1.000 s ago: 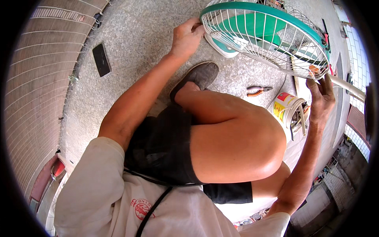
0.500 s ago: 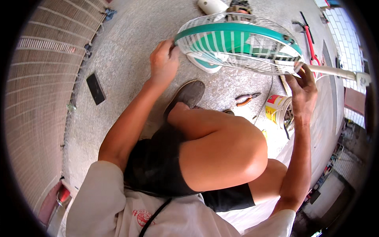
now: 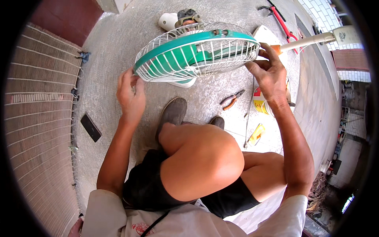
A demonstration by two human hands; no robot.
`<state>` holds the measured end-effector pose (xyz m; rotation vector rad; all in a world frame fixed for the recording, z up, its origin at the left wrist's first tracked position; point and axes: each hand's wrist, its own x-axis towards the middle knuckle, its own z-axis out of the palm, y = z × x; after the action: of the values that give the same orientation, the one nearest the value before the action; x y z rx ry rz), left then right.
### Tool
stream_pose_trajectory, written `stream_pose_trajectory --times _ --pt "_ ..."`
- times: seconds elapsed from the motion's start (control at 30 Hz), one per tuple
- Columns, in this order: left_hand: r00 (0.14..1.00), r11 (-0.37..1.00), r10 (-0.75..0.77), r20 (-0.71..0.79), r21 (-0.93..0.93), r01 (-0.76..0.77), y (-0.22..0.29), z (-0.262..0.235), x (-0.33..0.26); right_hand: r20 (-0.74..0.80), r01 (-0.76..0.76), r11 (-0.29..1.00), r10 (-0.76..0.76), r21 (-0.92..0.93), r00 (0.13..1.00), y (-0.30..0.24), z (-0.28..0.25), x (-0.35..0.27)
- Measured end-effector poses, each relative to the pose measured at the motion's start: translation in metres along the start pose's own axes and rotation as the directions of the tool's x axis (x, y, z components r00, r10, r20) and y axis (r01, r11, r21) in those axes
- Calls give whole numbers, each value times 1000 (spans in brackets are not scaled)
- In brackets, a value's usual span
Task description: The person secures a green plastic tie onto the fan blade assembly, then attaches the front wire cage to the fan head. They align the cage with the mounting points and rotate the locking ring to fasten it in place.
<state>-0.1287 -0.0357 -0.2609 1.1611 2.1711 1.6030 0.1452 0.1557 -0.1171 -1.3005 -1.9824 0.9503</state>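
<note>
Held up in front of me is a round fan guard (image 3: 179,41) with white wires and a green rim, tilted so I see it nearly edge-on. Green fan blades (image 3: 173,60) show through its wires. My left hand (image 3: 132,94) pinches the left end of the rim, fingers closed. At the opposite end, my right hand (image 3: 270,77) grips the edge between thumb and fingers. Behind the guard lie a white housing (image 3: 167,21) and a dark motor (image 3: 188,16). Part of a white-and-green base (image 3: 185,83) shows under the guard.
Pliers with orange handles (image 3: 229,103), a yellow object (image 3: 256,134) and a bucket (image 3: 261,106) are on the floor, right of my shoe (image 3: 171,114). A white pole (image 3: 304,42) and a red long-handled tool (image 3: 281,23) lie farther right. A phone (image 3: 90,127) lies left, beside a slatted blind (image 3: 41,118).
My view has shifted and turned. Both hands have moved left with the fan guard, relative to the pliers, and its tilt has changed. The yellow object now shows more fully.
</note>
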Motion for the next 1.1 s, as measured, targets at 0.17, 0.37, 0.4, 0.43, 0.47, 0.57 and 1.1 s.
stream_pose_trajectory --times 0.17,0.37,0.4,0.43,0.47,0.57,1.1 --pt "938 916 347 -14 219 -335 66 -18 19 11 42 998 -42 42 999 9 -2 1" --pt "728 733 659 189 54 -678 164 4 62 -14 95 992 -94 78 995 8 -2 1" --pt "699 710 682 214 33 -703 172 13 66 -19 119 990 -118 79 993 11 -1 1" --pt "722 741 643 255 31 -670 176 22 69 -24 143 986 -141 82 990 15 -1 2" --pt "742 771 601 296 31 -636 180 32 71 -46 179 978 -175 107 984 20 1 2" --pt "789 828 482 381 98 -552 189 44 72 -93 192 977 -183 98 979 29 4 -3" --pt "823 889 376 427 86 -451 192 42 69 -285 433 895 -444 -106 850 67 14 -5"
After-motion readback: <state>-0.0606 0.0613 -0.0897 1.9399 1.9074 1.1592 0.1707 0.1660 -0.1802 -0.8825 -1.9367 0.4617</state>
